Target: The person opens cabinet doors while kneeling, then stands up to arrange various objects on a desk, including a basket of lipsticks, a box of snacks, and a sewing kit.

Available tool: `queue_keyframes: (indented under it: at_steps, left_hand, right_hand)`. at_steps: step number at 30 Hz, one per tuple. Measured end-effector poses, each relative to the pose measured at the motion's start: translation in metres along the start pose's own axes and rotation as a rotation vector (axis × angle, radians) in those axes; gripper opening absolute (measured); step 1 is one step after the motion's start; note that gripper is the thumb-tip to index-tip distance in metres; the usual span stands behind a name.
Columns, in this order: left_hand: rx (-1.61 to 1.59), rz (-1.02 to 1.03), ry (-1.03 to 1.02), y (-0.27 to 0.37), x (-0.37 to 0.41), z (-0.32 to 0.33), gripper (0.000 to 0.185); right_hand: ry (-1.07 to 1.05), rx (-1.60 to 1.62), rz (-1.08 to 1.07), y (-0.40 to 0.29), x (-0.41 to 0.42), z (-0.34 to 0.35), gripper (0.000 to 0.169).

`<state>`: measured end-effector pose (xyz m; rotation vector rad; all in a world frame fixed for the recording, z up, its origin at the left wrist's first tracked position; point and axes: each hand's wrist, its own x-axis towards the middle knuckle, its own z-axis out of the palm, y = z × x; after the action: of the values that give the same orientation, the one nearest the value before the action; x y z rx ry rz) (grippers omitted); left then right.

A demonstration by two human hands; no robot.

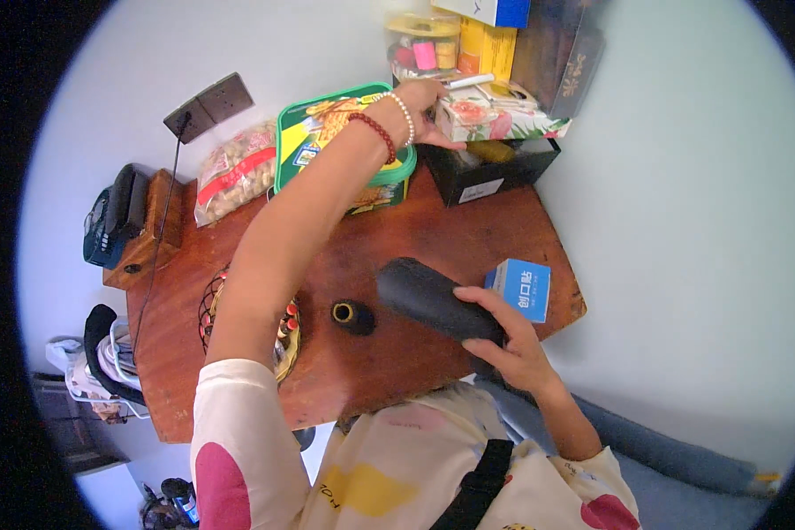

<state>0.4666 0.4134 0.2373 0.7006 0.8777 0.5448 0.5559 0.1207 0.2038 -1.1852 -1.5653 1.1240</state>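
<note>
My left hand [423,109], wearing a beaded bracelet at the wrist, reaches to the back of the wooden table. Its fingers and thumb are around the left end of a floral-patterned box [480,119], above an open-topped black box [503,173]. A white pen-like item [469,81] lies on top of the floral box. Over the table's right front, my right hand [520,348] holds a long, rounded dark case [434,298]. Left of the case is a small black container [356,318] with a gold-coloured ring at its mouth.
A blue-and-white carton [529,291] stands near the right table edge [573,291]. Behind my left forearm are a green-lidded snack tub [384,175] and a bag of peanuts [238,175]. A basket [293,348] sits partly under that arm. A cord [165,218] hangs from a wall socket [209,108].
</note>
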Motion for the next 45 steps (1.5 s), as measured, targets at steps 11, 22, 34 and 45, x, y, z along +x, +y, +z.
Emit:
queue_keyframes:
  at_steps: [11, 22, 34, 45]
  left_hand:
    - [0.033, 0.012, 0.085, 0.003, -0.015, 0.011, 0.034]
    - [0.089, -0.009, 0.009, 0.002, 0.003, -0.002, 0.034]
    - [0.13, -0.042, 0.063, 0.006, 0.004, 0.001, 0.031]
    - [0.074, -0.04, 0.065, 0.004, 0.003, -0.001, 0.032]
  right_hand:
    - [0.116, 0.84, 0.241, -0.006, -0.015, -0.008, 0.066]
    - [0.081, 1.203, 0.3, -0.019, -0.005, -0.049, 0.059]
    - [0.212, 0.297, 0.127, 0.023, 0.083, -0.112, 0.057]
    - [0.477, -0.143, -0.034, 0.064, 0.113, -0.101, 0.04]
